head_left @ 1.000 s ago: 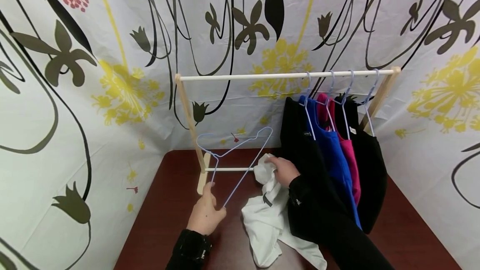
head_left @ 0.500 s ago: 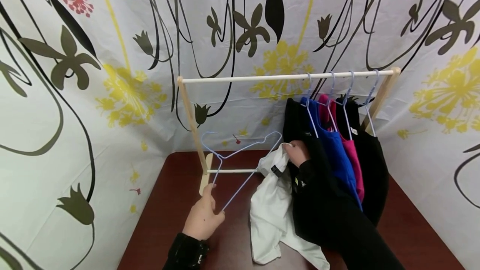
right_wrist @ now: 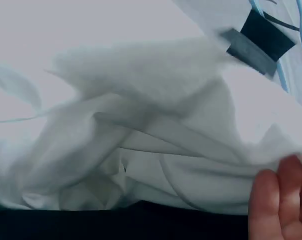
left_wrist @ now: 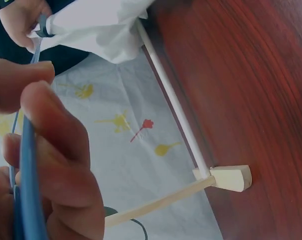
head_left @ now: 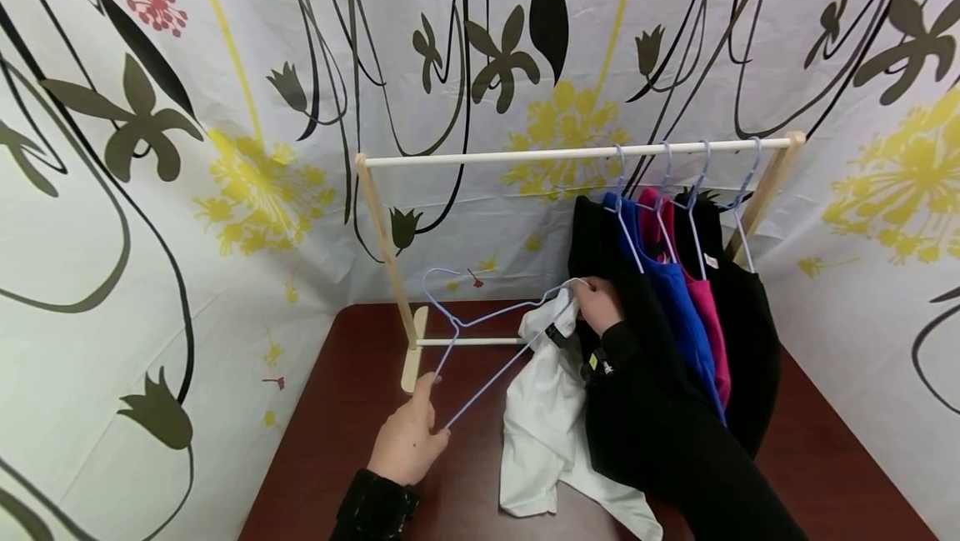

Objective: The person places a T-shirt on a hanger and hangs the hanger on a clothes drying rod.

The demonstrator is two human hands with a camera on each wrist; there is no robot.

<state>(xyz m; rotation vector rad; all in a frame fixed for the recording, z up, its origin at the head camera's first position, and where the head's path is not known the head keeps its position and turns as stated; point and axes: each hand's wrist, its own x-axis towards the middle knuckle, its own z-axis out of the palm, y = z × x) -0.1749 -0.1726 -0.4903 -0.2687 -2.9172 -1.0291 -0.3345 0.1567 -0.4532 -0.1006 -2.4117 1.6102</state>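
Observation:
My left hand (head_left: 411, 437) grips a light blue wire hanger (head_left: 487, 385) by one end, its hook toward the back left. In the left wrist view, bent fingers (left_wrist: 58, 120) and the thumb hold the wire. A white garment (head_left: 540, 441) hangs from my right hand (head_left: 600, 303), which pinches its top edge, and its lower part lies on the table. The hanger's far end reaches that edge, beside the right fingertips. A black label (head_left: 556, 335) shows near the neck. In the right wrist view, white folds (right_wrist: 156, 110) fill most of the frame, with fingers (right_wrist: 265, 200) at the lower right.
A wooden rack with a white top rail (head_left: 487, 157) stands on the dark red table (head_left: 322, 441). Several clothes hang at its right: a black one (head_left: 588, 241), a blue one (head_left: 667, 291), a pink one (head_left: 708, 316), another black one (head_left: 750, 333). Patterned curtain (head_left: 285, 41) surrounds the table.
My right hand has lifted the garment's top edge up and to the right. The hanger has tilted and shifted right, so its far end now meets that edge. My left hand keeps its grip.

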